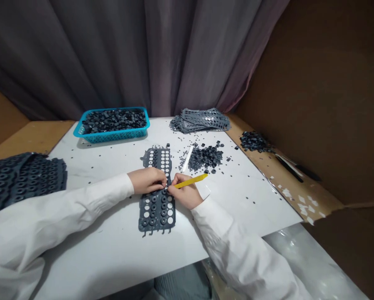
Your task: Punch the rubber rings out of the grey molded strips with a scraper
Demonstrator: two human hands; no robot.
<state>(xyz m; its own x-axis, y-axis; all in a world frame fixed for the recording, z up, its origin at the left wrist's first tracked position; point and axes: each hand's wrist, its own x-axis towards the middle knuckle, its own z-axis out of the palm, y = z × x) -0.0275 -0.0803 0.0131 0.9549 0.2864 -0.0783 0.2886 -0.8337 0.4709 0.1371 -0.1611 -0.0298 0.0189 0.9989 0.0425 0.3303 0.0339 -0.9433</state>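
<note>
Perforated grey rubber sheet (pixel 157 216) lies on the white board (pixel 252 200) beneath the left hand (pixel 146 180), its grip untellable; a yellow spatula (pixel 191 181) is held closed in the right hand (pixel 185 191). Thin webbing could be torn by excess pressure, and loose grey rings (pixel 204 158) could be scattered by a slip.

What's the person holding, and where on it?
A yellow stick, pinched near one end by the right hand; the left hand rests on a perforated sheet.

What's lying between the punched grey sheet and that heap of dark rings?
The head view shows a narrow white strip and scattered dark bits beside the punched grey sheet.
</note>
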